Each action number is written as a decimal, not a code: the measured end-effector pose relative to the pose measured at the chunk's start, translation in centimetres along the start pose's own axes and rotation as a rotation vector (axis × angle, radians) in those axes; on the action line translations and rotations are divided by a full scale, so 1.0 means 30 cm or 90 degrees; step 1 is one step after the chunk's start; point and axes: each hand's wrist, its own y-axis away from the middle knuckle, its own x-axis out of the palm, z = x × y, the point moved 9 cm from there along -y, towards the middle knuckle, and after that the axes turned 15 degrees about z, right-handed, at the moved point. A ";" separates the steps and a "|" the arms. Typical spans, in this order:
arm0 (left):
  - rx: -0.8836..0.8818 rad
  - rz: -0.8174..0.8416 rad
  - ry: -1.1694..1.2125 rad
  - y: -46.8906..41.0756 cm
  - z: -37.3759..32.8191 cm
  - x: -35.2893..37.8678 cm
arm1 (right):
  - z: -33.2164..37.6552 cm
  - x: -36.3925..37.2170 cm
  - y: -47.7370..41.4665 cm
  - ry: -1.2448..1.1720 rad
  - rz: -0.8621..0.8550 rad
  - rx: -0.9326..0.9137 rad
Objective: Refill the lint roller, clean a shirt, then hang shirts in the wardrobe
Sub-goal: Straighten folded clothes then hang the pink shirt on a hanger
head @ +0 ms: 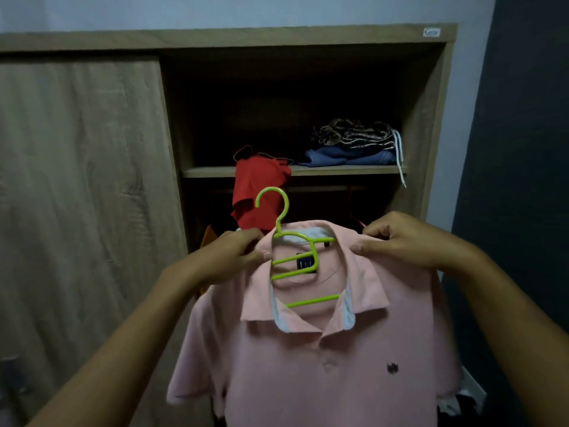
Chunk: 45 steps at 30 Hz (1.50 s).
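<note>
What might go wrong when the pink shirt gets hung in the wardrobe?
1. The green hanger sits crooked in the neck of the pink shirt, and the left hand and right hand seem to pinch only cloth, so the shirt may slide off.
2. The red garment drooping from the shelf hangs right behind the hook and might snag it.
</note>
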 end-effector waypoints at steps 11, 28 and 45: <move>0.005 -0.295 -0.087 -0.248 0.046 -0.112 | -0.342 -0.038 -0.034 -0.108 0.063 0.236; -0.164 -0.487 -0.211 -0.551 0.213 -0.164 | -0.605 0.142 -0.585 -0.382 -0.153 0.121; -0.226 -0.529 -0.256 -0.565 0.210 -0.185 | -0.637 0.157 -0.838 -0.482 -0.237 0.126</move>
